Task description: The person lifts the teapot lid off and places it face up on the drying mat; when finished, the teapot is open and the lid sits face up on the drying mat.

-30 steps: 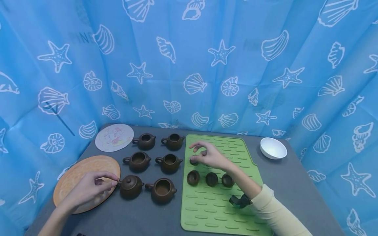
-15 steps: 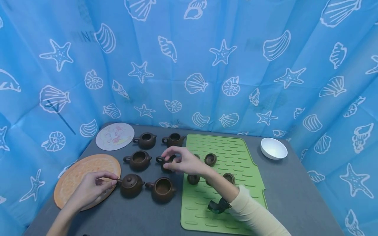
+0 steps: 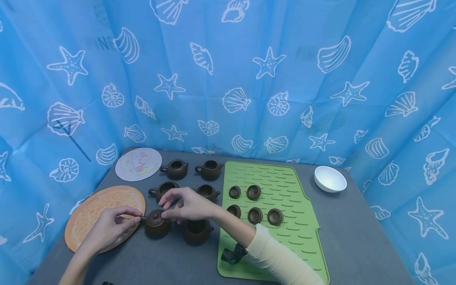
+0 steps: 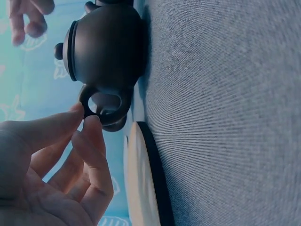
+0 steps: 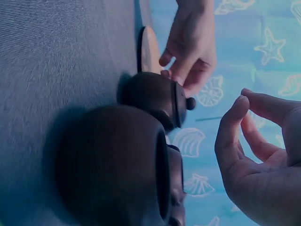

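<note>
Sitting on grey table (image 3: pixel 342 221) lower left of head view, btwn orange plate (image 3: pixel 96 209) & open pot, lidded teapot (image 3: pixel 156 223): left hand (image 3: pixel 110 229) pinching its handle, right hand (image 3: pixel 189 206) hovering just above w/ fingers loosely spread, holding nothing, lid knob (image 5: pixel 190 103) lying directly below thumb & forefinger.

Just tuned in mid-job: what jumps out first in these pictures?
Six small brown teapots stand in two columns on the grey table; only the lidded teapot, front left, has its lid. The left hand pinches its handle while the right hand hovers over its knob. Five loose lids lie on the green mat.
</note>
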Motion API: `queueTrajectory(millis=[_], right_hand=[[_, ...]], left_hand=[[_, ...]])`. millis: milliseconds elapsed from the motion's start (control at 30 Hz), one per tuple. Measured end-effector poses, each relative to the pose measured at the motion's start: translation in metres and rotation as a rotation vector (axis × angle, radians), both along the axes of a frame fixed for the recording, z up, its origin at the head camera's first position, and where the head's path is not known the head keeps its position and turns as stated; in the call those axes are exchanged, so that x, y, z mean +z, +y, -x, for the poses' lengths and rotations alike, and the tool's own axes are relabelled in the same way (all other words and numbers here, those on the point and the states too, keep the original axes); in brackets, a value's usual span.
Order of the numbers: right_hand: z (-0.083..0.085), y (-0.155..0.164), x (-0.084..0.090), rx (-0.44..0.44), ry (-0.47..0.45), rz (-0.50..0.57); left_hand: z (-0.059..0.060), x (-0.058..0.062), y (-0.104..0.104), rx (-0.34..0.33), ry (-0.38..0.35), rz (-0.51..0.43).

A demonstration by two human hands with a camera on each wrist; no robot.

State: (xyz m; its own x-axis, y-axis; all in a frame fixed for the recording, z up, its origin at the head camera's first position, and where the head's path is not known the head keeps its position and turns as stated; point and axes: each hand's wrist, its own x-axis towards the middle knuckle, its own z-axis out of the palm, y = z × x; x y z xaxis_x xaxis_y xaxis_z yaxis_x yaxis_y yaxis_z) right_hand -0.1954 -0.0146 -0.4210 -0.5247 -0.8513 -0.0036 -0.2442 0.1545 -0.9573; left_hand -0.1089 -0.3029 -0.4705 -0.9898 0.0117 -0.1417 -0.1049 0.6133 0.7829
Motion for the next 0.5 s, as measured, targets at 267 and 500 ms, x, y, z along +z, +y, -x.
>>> queueTrajectory(millis=[267, 500], right_hand=[[0.003, -0.027, -0.015, 0.032, 0.000, -0.078], [0.003, -0.036, -0.021, -0.010, 0.039, -0.170]], left_hand=[[0.000, 0.001, 0.000, 0.010, -0.030, -0.008], [0.001, 0.000, 0.001, 0.036, -0.049, -0.016]])
